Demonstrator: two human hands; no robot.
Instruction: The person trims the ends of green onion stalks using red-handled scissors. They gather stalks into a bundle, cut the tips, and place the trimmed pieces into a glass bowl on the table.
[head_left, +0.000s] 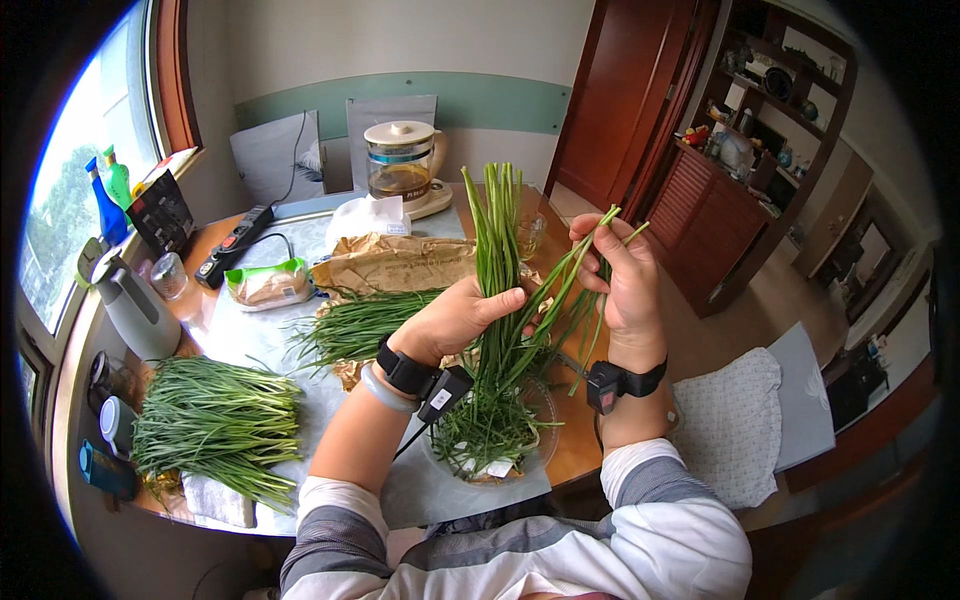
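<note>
A thick bundle of garlic chives (495, 247) stands upright in my left hand (472, 311), cut ends up, thumb across the stalks. My right hand (615, 270) pinches several loose chive stalks (574, 266) by their pale ends, to the right of the bundle. The lower part of those stalks slants down towards the left hand. Below both hands, a clear plastic bowl (551, 450) holds chive scraps (480, 431) and bits of white paper. Another pile of chives (375, 319) lies behind my left wrist, on brown paper (405, 262). A large pile of chives (217, 420) rests at the table's left.
A glass kettle (401, 169) with dark liquid stands at the back, by a tissue pack (369, 217). Left are a power strip (234, 244), a wrapped food pack (270, 285), a grey jug (139, 307) and a white towel (217, 499). A cushioned chair (727, 427) is at right.
</note>
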